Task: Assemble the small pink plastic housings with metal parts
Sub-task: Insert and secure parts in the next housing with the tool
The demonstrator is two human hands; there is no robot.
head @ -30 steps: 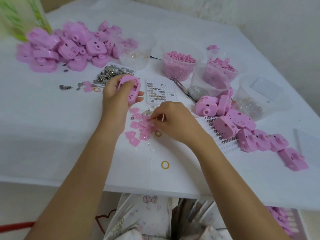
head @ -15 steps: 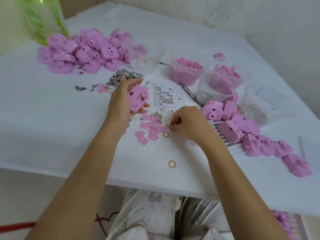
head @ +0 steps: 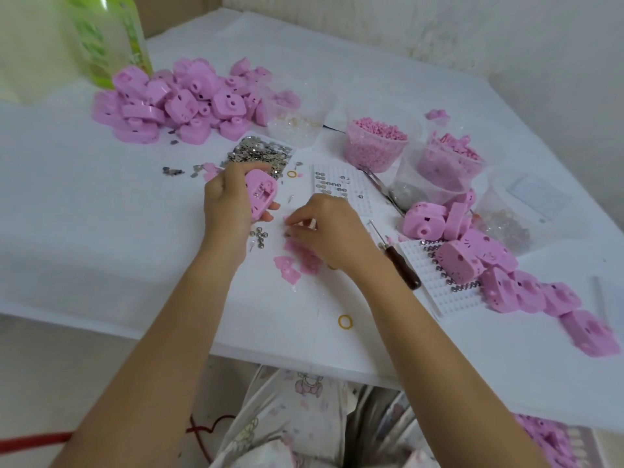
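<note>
Fetching next part: left hand (head: 229, 204) grasps one pink housing (head: 261, 194), inner face showing, at 10 o'clock from right hand (head: 332, 231). Its fingers curl over loose pink flat pieces (head: 297, 256); can't tell if pinching. Take one piece only, keep housing steady.

A green bottle (head: 111, 38) stands at the table's (head: 84, 231) far left corner; a yellow rubber band (head: 345, 321) lies near its front edge.

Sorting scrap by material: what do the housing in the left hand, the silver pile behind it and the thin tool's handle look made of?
Housing: matte pink moulded plastic, uniform colour. Silver pile: likely thin metal, bright glints. Tool handle: dark, glossy, wood or plastic; unclear.
</note>
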